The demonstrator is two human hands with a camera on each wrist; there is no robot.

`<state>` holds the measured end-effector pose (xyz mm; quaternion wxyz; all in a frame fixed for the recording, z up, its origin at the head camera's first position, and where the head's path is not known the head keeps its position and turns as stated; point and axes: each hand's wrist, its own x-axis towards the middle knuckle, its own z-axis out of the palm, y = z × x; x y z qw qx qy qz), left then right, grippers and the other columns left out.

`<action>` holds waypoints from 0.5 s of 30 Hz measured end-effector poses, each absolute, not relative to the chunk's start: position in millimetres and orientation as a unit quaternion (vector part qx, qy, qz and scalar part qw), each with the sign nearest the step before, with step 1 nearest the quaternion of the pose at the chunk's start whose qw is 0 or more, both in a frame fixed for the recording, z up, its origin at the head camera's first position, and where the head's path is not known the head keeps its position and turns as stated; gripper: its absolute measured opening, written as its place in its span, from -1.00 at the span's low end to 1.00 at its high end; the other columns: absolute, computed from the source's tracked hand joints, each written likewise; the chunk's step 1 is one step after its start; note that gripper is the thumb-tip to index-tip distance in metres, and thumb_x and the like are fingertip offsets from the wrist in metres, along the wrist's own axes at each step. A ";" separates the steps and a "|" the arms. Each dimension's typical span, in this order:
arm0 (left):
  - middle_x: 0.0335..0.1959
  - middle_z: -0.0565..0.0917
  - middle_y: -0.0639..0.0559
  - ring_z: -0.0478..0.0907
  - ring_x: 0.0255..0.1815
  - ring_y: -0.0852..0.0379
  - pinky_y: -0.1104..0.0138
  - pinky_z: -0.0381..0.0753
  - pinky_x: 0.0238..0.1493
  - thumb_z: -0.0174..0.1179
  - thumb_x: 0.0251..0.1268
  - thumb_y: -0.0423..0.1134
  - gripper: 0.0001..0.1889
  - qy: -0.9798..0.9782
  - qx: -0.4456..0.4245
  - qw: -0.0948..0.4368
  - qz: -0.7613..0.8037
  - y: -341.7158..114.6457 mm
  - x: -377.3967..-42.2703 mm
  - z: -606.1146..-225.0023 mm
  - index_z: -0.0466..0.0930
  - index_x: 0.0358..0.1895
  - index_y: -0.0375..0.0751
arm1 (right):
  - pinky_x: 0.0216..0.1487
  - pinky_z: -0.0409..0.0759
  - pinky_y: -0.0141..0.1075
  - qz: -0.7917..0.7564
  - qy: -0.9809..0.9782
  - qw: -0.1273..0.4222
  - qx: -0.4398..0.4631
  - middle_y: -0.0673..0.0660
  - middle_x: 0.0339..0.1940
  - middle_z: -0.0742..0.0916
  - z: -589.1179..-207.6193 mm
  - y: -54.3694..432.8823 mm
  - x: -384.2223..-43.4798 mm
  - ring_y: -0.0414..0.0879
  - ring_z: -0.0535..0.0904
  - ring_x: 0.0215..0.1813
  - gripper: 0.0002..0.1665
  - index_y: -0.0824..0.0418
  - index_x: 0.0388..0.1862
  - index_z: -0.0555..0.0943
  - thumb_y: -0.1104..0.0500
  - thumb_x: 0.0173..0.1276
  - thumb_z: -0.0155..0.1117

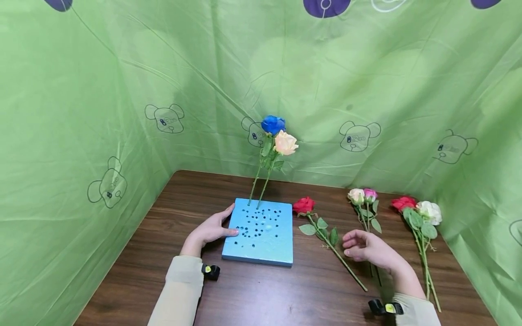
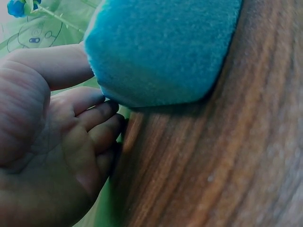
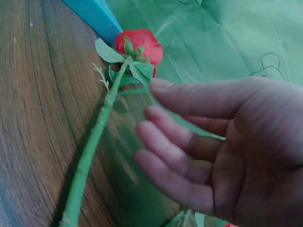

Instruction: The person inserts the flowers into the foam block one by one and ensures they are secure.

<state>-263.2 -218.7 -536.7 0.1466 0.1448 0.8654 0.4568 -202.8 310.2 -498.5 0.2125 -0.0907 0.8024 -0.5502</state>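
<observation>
My left hand [image 1: 212, 228] grips the left edge of a blue foam board [image 1: 271, 249], thumb over the top and fingers along the side. Many small holes dot the board. Upright at its back edge stand a blue rose [image 1: 273, 124] and a peach rose [image 1: 286, 143]. To the right of the board lies a red rose [image 1: 303, 205] with a leafy green stem. Beside that stem hovers my right hand [image 1: 373, 249], its fingers loosely bent with nothing between them. In the right wrist view the stem of the red rose [image 3: 142, 45] runs past the fingertips.
Behind my right hand lie a pale rose [image 1: 356, 196] and a pink rose [image 1: 370, 194]. Farther right are another red rose [image 1: 403, 203] and a white rose [image 1: 429, 213]. A green curtain [image 1: 204, 90] rises around the back and sides of the brown wooden table [image 1: 244, 294].
</observation>
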 end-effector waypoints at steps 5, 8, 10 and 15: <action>0.76 0.03 -0.08 -0.06 0.75 -0.18 -0.20 0.07 0.64 0.52 0.35 -0.01 0.10 0.866 0.141 0.145 0.457 -217.7 -262.5 -534.9 -0.04 0.78 -0.05 | -0.18 0.77 -0.12 -0.534 0.802 0.250 -0.090 0.32 -0.02 0.71 -505.5 316.1 -200.8 0.01 0.71 -0.13 -0.51 0.56 0.20 0.49 0.37 0.43 0.45; 0.76 0.03 -0.07 -0.06 0.75 -0.17 -0.20 0.07 0.64 0.52 0.35 0.01 0.10 0.868 0.139 0.144 0.455 -218.4 -262.8 -536.1 -0.04 0.78 -0.03 | -0.21 0.77 -0.08 -0.524 0.804 0.265 -0.097 0.28 -0.06 0.70 -508.9 314.8 -200.6 0.02 0.69 -0.14 -0.52 0.56 0.18 0.51 0.37 0.40 0.48; 0.76 0.03 -0.06 -0.06 0.75 -0.16 -0.18 0.07 0.64 0.52 0.34 0.01 0.10 0.868 0.138 0.146 0.454 -218.6 -263.0 -537.5 -0.04 0.78 -0.01 | -0.21 0.77 -0.06 -0.517 0.806 0.271 -0.100 0.25 -0.09 0.70 -509.2 312.2 -200.4 0.03 0.69 -0.15 -0.52 0.55 0.16 0.53 0.37 0.37 0.51; 0.76 0.04 -0.06 -0.06 0.75 -0.16 -0.18 0.07 0.65 0.52 0.34 0.03 0.11 0.870 0.134 0.148 0.451 -217.1 -263.4 -537.8 -0.05 0.78 0.00 | -0.23 0.76 -0.01 -0.504 0.813 0.276 -0.094 0.23 -0.13 0.68 -507.4 308.3 -199.2 0.03 0.69 -0.18 -0.52 0.51 0.15 0.55 0.39 0.33 0.54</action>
